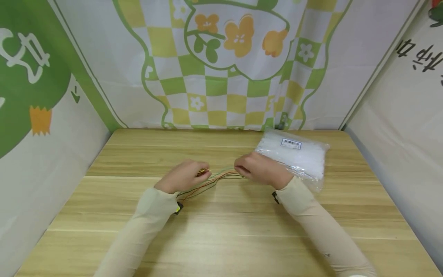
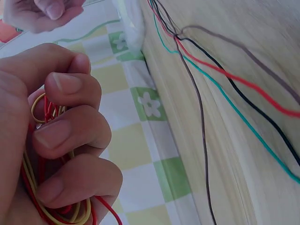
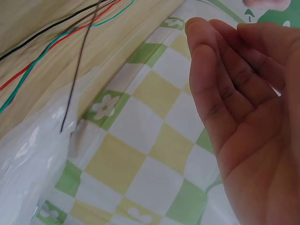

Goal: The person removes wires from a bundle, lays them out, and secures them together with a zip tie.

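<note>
My left hand [image 1: 185, 177] curls its fingers round a coiled bundle of red and yellow wires [image 2: 75, 215]. A thin yellow end pokes out near the fingertips in the head view. Opposite it, my right hand [image 1: 261, 169] is held with thumb and fingertips brought together; I cannot tell whether a thin wire is between them. Between and below the hands run several loose wires: a red wire [image 2: 253, 86], a green wire [image 2: 219, 89], a black wire [image 2: 255, 108] and brown wires [image 2: 202, 117]. In the head view their right ends pass behind my right hand.
A clear plastic bag [image 1: 294, 154] of white contents, with a barcode label [image 1: 291, 144], lies at the back right, partly behind my right hand. The wooden table [image 1: 221, 238] meets a checked green and yellow curtain [image 1: 221, 92] at its far edge. Printed cloth walls flank both sides.
</note>
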Demonstrator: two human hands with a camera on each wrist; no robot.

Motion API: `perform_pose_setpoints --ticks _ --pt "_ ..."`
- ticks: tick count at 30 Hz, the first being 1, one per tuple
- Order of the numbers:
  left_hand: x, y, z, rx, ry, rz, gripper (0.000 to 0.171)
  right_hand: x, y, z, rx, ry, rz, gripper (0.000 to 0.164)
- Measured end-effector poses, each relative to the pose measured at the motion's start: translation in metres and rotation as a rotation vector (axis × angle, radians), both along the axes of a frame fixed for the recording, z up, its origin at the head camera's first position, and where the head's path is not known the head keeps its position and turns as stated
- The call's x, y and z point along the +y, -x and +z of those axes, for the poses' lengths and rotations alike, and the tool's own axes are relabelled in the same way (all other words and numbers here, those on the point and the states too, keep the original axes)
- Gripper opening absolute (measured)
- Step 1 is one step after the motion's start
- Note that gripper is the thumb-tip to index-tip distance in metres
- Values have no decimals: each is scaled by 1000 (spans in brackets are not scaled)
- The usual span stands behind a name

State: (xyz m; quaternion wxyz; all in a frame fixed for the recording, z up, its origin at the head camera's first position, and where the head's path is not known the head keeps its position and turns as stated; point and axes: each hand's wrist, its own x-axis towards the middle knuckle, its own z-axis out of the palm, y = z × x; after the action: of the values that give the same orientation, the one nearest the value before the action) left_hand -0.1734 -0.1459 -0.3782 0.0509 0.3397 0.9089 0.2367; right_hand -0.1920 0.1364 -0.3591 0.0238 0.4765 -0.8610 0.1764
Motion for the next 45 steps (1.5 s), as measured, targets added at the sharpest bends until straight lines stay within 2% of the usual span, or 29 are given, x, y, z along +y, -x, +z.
perform_pose_setpoints --ticks 10,19,30,38,41,45 --pt "16 3 0 -14 -19 -50 32 -21 -6 8 10 3 37 21" --pt "27 2 5 -24 -56 -85 20 -31 -10 7 34 -5 57 17" --pt "29 -1 3 -92 -81 -110 25 -32 -8 8 8 23 74 21" --pt "26 -4 1 -98 -31 -168 40 -17 -3 10 31 12 60 30" --pt "26 -6 3 -130 -16 -160 40 -14 -1 10 25 10 64 27" --pt "27 -7 4 -151 -7 -151 40 -15 -3 8 25 10 41 14"
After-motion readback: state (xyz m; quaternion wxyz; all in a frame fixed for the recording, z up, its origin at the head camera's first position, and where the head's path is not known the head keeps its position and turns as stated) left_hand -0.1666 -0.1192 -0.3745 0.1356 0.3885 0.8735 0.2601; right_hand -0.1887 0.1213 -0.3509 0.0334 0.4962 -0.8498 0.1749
